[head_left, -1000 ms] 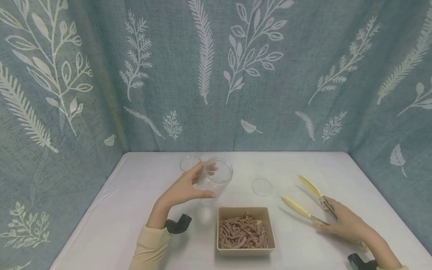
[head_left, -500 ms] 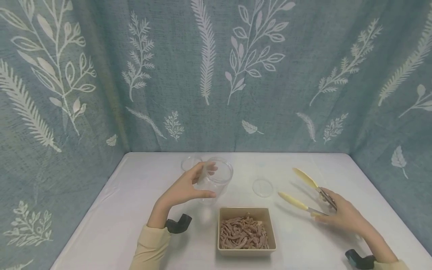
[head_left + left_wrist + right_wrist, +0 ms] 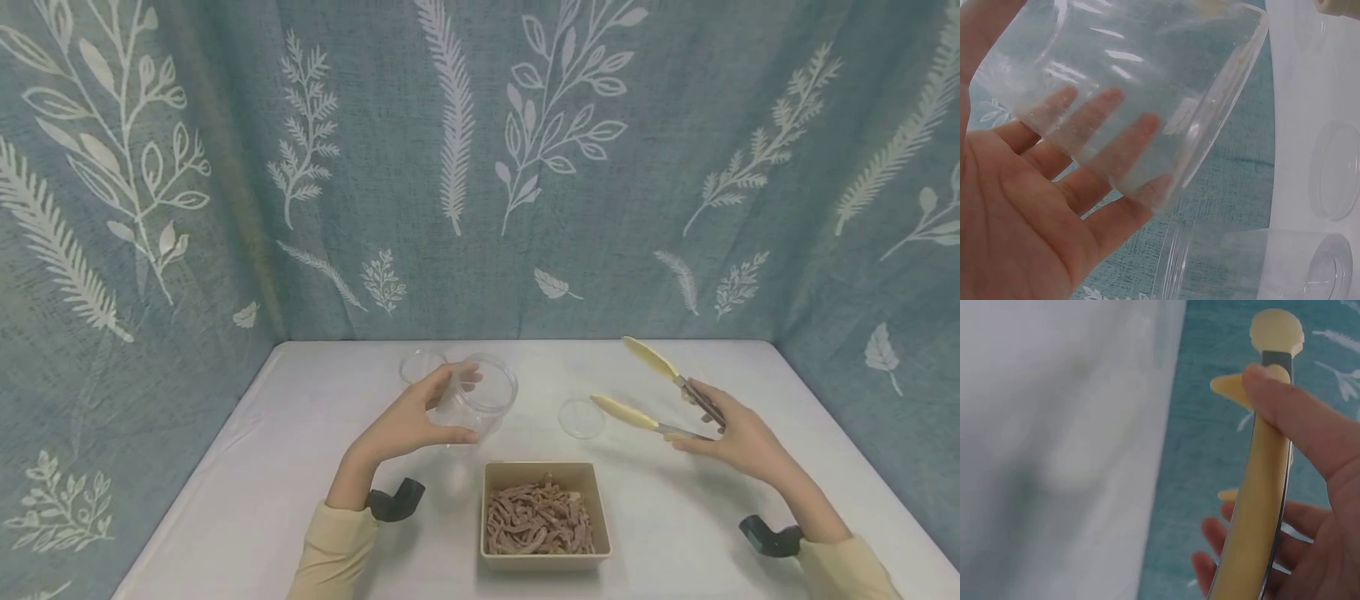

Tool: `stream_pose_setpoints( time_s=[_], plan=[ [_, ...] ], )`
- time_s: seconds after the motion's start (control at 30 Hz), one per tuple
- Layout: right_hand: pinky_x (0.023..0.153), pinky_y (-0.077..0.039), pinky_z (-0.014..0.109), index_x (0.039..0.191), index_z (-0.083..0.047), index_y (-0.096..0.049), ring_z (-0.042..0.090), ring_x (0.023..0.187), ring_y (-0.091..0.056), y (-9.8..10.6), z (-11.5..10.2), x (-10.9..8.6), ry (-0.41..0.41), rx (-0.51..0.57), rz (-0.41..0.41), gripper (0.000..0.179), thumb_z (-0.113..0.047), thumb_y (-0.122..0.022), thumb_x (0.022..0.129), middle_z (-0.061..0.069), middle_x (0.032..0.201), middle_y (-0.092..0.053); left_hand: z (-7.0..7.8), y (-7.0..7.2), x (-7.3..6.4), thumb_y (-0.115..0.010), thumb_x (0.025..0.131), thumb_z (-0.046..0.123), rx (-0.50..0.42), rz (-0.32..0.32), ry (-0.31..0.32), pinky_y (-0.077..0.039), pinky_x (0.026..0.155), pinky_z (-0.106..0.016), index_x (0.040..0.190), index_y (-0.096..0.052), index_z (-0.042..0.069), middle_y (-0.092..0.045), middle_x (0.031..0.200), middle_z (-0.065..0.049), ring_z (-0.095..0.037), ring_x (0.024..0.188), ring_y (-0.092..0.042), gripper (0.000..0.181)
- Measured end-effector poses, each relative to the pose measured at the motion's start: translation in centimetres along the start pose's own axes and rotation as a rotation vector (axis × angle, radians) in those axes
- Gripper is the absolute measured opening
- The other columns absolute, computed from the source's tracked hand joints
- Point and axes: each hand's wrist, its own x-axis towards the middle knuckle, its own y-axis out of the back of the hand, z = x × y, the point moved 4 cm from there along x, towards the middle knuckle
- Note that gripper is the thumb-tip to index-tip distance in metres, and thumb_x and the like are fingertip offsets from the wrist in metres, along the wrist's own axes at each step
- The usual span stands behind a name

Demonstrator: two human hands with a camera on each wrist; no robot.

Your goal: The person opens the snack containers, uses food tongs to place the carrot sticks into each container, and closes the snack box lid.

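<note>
My left hand [image 3: 411, 419] grips a clear plastic jar [image 3: 491, 387], thumb on the near side and fingers round the far side. The jar's mouth faces up in the head view, and no contents show through its wall. My right hand [image 3: 742, 437] holds yellow-tipped tongs [image 3: 626, 411] above the table, their two arms spread apart with nothing between the tips. In the right wrist view the thumb lies along one yellow handle [image 3: 1257, 506]. Between the hands, nearer the front, a beige box [image 3: 543, 562] holds brown meat strips [image 3: 536, 518].
A round clear lid [image 3: 581, 418] lies on the white table behind the box. Beyond my left hand stands a second clear jar [image 3: 1229, 262], mostly hidden in the head view. A blue-green leaf-patterned curtain [image 3: 480, 275] closes off the back and sides.
My right hand has lifted the tongs and carried them left and away from me, toward the lid. The left hand and its jar have barely moved.
</note>
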Motion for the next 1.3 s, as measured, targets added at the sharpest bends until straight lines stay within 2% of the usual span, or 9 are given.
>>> stream_pose_setpoints(
  time_s=[0.1,0.23,0.43,0.57,0.67,0.8,1.0,1.17,1.3],
  plan=[
    [0.067,-0.051,0.040,0.142,-0.005,-0.034,0.029,0.089,-0.060,0.3,-1.2,0.5,0.017,-0.023,0.008,0.095,-0.052,-0.075,0.070,0.021,0.126,-0.052,0.1,-0.1,-0.1,-0.082,0.067,0.035,0.009,0.005,-0.007,-0.026,0.111,-0.047,0.134,-0.044,0.030,-0.050,0.133,0.001,-0.021,0.128,-0.042,0.077],
    [0.057,-0.041,0.028,0.141,-0.009,-0.037,0.016,0.075,-0.053,0.7,-3.1,0.8,0.049,-0.086,0.035,0.096,-0.056,-0.075,0.067,0.012,0.109,-0.060,0.2,-0.1,-0.2,-0.082,0.067,0.035,0.036,0.017,-0.007,-0.027,0.110,-0.048,0.134,-0.044,0.029,-0.050,0.132,0.005,-0.019,0.128,-0.042,0.078],
    [0.049,-0.033,0.024,0.138,-0.014,-0.042,0.013,0.067,-0.046,1.4,-5.4,0.8,0.098,-0.166,0.129,0.093,-0.059,-0.075,0.064,0.002,0.083,-0.057,0.6,0.0,-0.3,-0.082,0.065,0.041,0.126,0.061,-0.015,-0.032,0.107,-0.049,0.134,-0.045,0.024,-0.048,0.135,0.008,-0.020,0.130,-0.039,0.080],
    [0.046,-0.034,0.021,0.138,-0.016,-0.044,0.012,0.071,-0.052,1.9,-6.8,0.5,0.219,-0.244,0.176,0.090,-0.056,-0.076,0.064,0.005,0.103,-0.061,0.8,0.1,-0.4,-0.080,0.063,0.049,0.190,0.078,-0.003,-0.035,0.104,-0.050,0.135,-0.043,0.027,-0.045,0.138,0.006,-0.022,0.129,-0.039,0.084],
    [0.044,-0.034,0.017,0.136,-0.018,-0.046,0.008,0.069,-0.053,2.2,-7.7,0.1,0.288,-0.293,0.175,0.088,-0.059,-0.075,0.064,0.004,0.116,-0.058,1.1,0.1,-0.5,-0.082,0.063,0.046,0.210,0.080,-0.007,-0.036,0.104,-0.049,0.135,-0.043,0.028,-0.045,0.137,0.006,-0.022,0.128,-0.041,0.084],
    [0.042,-0.030,0.016,0.134,-0.017,-0.050,0.001,0.062,-0.046,2.3,-8.5,-0.4,0.331,-0.325,0.155,0.089,-0.063,-0.073,0.062,-0.002,0.110,-0.060,1.2,0.1,-0.9,-0.081,0.063,0.047,0.233,0.079,-0.003,-0.036,0.104,-0.049,0.136,-0.043,0.027,-0.045,0.138,0.007,-0.020,0.128,-0.041,0.085],
    [0.046,-0.033,0.016,0.128,-0.012,-0.054,0.000,0.064,-0.042,2.9,-9.3,-1.0,0.359,-0.288,0.088,0.087,-0.065,-0.072,0.061,-0.008,0.099,-0.058,1.0,0.2,-1.6,-0.079,0.062,0.053,0.280,0.073,0.039,-0.038,0.101,-0.051,0.138,-0.040,0.024,-0.044,0.141,0.002,-0.024,0.127,-0.042,0.090],
    [0.048,-0.039,0.020,0.121,-0.017,-0.060,0.002,0.070,-0.055,3.8,-10.1,-1.7,0.419,-0.370,0.082,0.082,-0.072,-0.066,0.060,-0.007,0.104,-0.063,0.7,0.3,-1.9,-0.076,0.060,0.059,0.301,0.068,0.051,-0.039,0.100,-0.053,0.139,-0.040,0.023,-0.043,0.141,0.000,-0.026,0.127,-0.043,0.094],
    [0.049,-0.044,0.022,0.117,-0.020,-0.064,0.010,0.079,-0.064,4.2,-10.7,-2.1,0.481,-0.439,0.084,0.078,-0.073,-0.065,0.061,-0.006,0.105,-0.066,0.5,0.2,-2.1,-0.079,0.060,0.055,0.301,0.055,0.051,-0.039,0.100,-0.053,0.138,-0.040,0.025,-0.044,0.140,0.002,-0.026,0.126,-0.044,0.092]
  ],
)
